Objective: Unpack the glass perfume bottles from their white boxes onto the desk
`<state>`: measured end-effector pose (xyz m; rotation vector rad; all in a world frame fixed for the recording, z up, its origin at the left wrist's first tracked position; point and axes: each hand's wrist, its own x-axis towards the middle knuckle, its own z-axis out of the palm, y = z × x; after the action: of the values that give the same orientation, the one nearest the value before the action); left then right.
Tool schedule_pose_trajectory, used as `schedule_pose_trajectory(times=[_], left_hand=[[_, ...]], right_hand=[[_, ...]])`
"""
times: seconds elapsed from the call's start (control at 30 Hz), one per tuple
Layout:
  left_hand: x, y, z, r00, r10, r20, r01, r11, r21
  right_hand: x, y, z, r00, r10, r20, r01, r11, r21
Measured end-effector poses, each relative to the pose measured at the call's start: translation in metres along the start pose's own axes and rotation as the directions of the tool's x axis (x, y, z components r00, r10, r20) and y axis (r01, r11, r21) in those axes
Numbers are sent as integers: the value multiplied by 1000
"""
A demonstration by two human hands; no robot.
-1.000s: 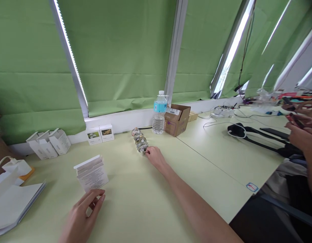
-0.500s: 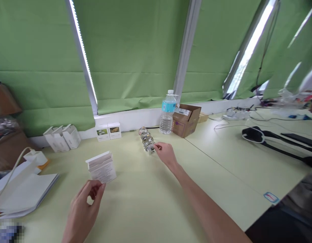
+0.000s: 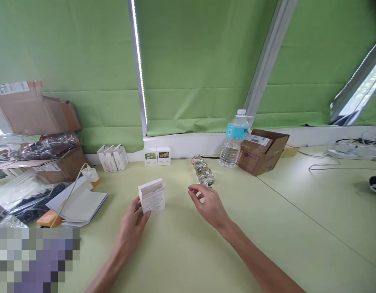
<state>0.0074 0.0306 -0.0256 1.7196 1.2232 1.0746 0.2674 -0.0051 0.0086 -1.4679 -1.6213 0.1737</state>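
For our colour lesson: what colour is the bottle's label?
The bottle's label is light blue, clearest in the head view.

The box is white and stands upright — its top open, a flap raised, its near face covered in fine print too small to read. At two o'clock from it, just apart, lies the shiny row: rounded silvery pieces with golden glints, packed close, running from eleven to five o'clock — its five o'clock end partly hidden.
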Motion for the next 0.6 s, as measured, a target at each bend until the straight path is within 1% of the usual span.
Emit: schedule_pose_trajectory(times=[0.07, 0.1, 0.17, 0.27, 0.33, 0.43, 0.53, 0.6], left_hand=[[-3, 7, -1, 1000, 25, 19, -24, 999, -23], [-5, 12, -1, 998, 37, 59, -34, 998, -51], [-9, 22, -2, 984, 53, 172, -32, 991, -126], [-15, 32, -3, 939, 58, 340, 9, 981, -194], [-18, 34, -2, 914, 44, 404, 45, 977, -208], [-19, 33, -1, 898, 9, 440, 104, 967, -232], [-18, 33, 1, 881, -19, 472, 159, 953, -258], [-18, 35, 1, 865, -30, 502, 188, 945, -267]], right_hand=[[-2, -9, -3, 999, 30, 25, -32, 997, 76], [-2, -14, -6, 999, 31, 38, -36, 992, 123], [-2, -24, -14, 998, 2, 66, -17, 973, 229], [-1, -36, -25, 989, -46, 138, -4, 939, 345], [0, -39, -30, 975, -34, 221, -46, 937, 348], [1, -35, -32, 940, 9, 340, -110, 954, 278], [1, -30, -32, 911, 38, 411, -143, 963, 228], [1, -29, -32, 896, 50, 442, -166, 960, 227]])
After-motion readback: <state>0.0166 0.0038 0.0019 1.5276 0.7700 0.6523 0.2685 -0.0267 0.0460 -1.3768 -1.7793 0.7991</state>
